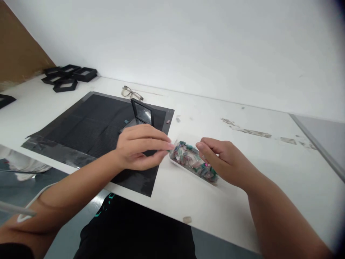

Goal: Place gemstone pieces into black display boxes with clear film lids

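A white tray (185, 168) on the table holds many small green, pink and clear stones (185, 154). At its left end is my left hand (142, 145), its thumb and fingertips pinched together; whatever lies between them is too small to make out. Over the tray's right side my right hand (223, 158) is curled, thumb against the bent fingers, and its inside is hidden. Behind my left hand, a small black display case (142, 111) with a clear window in its lid stands open on the black mat (88, 122). A small teal stone (126, 122) lies beside the case.
Eyeglasses (132, 93) rest behind the mat. Several black frames (66, 85) are piled at the back left. A pinkish stone (168, 122) lies on the mat's right border, and a pale stone (187, 219) near the table's front edge. A white wall (188, 43) rises behind.
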Motion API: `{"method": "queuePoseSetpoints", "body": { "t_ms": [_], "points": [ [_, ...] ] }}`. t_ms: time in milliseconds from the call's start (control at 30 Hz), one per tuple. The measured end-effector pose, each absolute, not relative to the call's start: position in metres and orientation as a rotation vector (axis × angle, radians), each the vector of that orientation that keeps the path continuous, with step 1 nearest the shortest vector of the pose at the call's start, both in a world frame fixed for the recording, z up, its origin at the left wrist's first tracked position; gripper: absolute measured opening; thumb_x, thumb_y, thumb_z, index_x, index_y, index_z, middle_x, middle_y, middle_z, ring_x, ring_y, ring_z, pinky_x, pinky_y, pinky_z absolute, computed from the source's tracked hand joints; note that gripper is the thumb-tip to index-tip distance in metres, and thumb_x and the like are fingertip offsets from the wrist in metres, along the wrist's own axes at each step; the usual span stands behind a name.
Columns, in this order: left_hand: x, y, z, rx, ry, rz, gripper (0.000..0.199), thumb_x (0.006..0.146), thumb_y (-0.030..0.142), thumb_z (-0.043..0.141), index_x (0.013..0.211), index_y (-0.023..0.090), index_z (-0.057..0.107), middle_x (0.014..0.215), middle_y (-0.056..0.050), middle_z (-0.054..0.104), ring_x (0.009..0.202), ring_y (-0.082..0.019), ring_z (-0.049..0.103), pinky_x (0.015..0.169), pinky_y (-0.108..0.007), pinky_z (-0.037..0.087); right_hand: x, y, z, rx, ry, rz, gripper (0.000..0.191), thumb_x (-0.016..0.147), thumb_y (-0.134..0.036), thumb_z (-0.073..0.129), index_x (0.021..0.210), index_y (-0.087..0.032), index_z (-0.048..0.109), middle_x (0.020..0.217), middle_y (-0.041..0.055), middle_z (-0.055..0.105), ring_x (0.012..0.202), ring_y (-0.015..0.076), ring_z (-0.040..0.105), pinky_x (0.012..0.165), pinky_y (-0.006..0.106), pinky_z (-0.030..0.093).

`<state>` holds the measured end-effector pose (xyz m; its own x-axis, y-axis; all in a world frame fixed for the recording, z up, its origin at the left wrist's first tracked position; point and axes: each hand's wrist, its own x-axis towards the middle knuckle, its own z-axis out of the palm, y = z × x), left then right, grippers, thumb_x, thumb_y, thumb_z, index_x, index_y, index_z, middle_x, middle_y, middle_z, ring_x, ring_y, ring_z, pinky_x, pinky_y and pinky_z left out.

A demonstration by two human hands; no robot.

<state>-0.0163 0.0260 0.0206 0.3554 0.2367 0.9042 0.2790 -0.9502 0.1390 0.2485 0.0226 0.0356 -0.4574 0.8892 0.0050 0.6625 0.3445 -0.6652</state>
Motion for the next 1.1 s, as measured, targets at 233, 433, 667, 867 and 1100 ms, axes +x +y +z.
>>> {"method": "queuePoseSetpoints", "body": {
  "t_ms": [233, 433, 667, 867, 1100],
  "points": [
    [-0.111, 0.051, 0.010, -2.497, -0.866, -1.054, 0.024, 0.077, 0.023, 0.075, 0.098, 0.035, 0.079, 0.080, 0.002, 0.078, 0.067, -0.013, 0.069, 0.058, -0.024, 0.051, 0.247, 0.026, 0.031, -1.465, -2.503, 0.527, 0.045, 0.102, -0.047, 0.043, 0.064, -0.023, 0.033, 0.049, -0.0038, 0.038, 0.044, 0.0115, 0.032, 0.046, 0.029, 0.023],
    [-0.153, 0.074, -0.006, -2.535, -1.552, -0.752, 0.021, 0.088, 0.037, 0.063, 0.097, 0.035, 0.081, 0.096, 0.001, 0.080, 0.083, -0.016, 0.072, 0.062, -0.023, 0.046, 0.247, 0.029, 0.027, -1.484, -2.543, 0.483, 0.045, 0.100, -0.047, 0.043, 0.063, -0.023, 0.034, 0.048, -0.0037, 0.039, 0.044, 0.0118, 0.034, 0.045, 0.027, 0.025],
    [-0.159, 0.077, -0.019, -2.570, -1.559, -0.820, 0.028, 0.092, 0.040, 0.058, 0.107, 0.033, 0.080, 0.104, -0.001, 0.079, 0.089, -0.018, 0.073, 0.073, -0.026, 0.052, 0.250, 0.029, 0.022, -1.566, -2.602, 0.484, 0.047, 0.101, -0.053, 0.039, 0.064, -0.023, 0.037, 0.049, -0.0036, 0.043, 0.044, 0.0124, 0.038, 0.046, 0.027, 0.026],
    [-0.154, 0.072, -0.019, -2.585, -1.542, -0.928, 0.027, 0.091, 0.045, 0.062, 0.102, 0.030, 0.081, 0.100, -0.004, 0.079, 0.088, -0.018, 0.072, 0.081, -0.029, 0.055, 0.251, 0.029, 0.020, -1.587, -2.650, 0.510, 0.050, 0.101, -0.058, 0.036, 0.066, -0.023, 0.038, 0.052, -0.0024, 0.048, 0.046, 0.0133, 0.042, 0.048, 0.028, 0.027],
    [-0.133, 0.083, -0.023, -2.659, -1.503, -1.027, 0.028, 0.093, 0.040, 0.059, 0.103, 0.026, 0.081, 0.103, -0.005, 0.080, 0.102, -0.021, 0.074, 0.095, -0.035, 0.059, 0.251, 0.029, 0.018, -1.640, -2.651, 0.531, 0.051, 0.100, -0.061, 0.036, 0.065, -0.023, 0.038, 0.052, -0.0025, 0.048, 0.047, 0.0137, 0.043, 0.048, 0.028, 0.028]
  ]
}}
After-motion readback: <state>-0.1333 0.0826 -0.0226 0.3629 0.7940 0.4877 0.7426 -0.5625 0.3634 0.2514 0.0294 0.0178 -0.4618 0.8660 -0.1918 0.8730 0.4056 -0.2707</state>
